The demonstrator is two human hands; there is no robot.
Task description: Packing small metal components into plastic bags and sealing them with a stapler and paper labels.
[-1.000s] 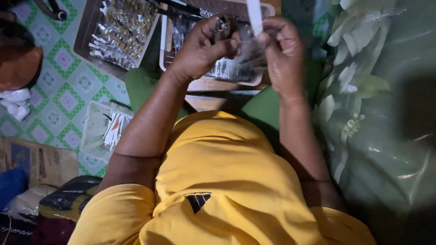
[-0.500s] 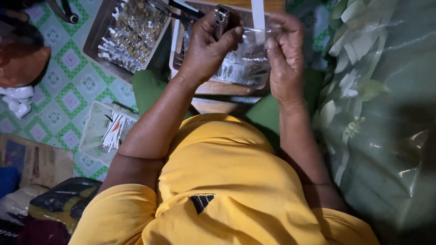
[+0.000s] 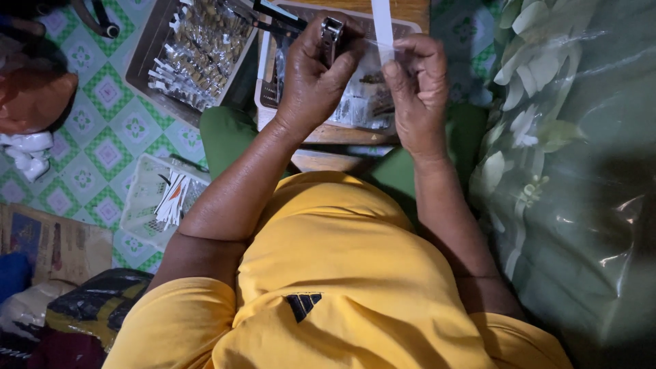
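Two hands up, both busy over the tray (image 3: 268, 102).
My left hand (image 3: 311, 75) is closed round a small metal stapler (image 3: 331, 31); my right hand (image 3: 417, 89) pinches a clear packet (image 3: 365, 102) with a white strip (image 3: 383, 24) standing above its fingers. The packet hangs between my hands, just above the tray. Risk, as I judge it: the film is slick and limp, so it could slip from the pinch, or the strip could skew before the stapler bites. Packet looks thin, crinkled, with small dark pieces inside.

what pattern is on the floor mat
Green and white checks with pink flower-like diamonds on the floor mat, clearest in the head view.
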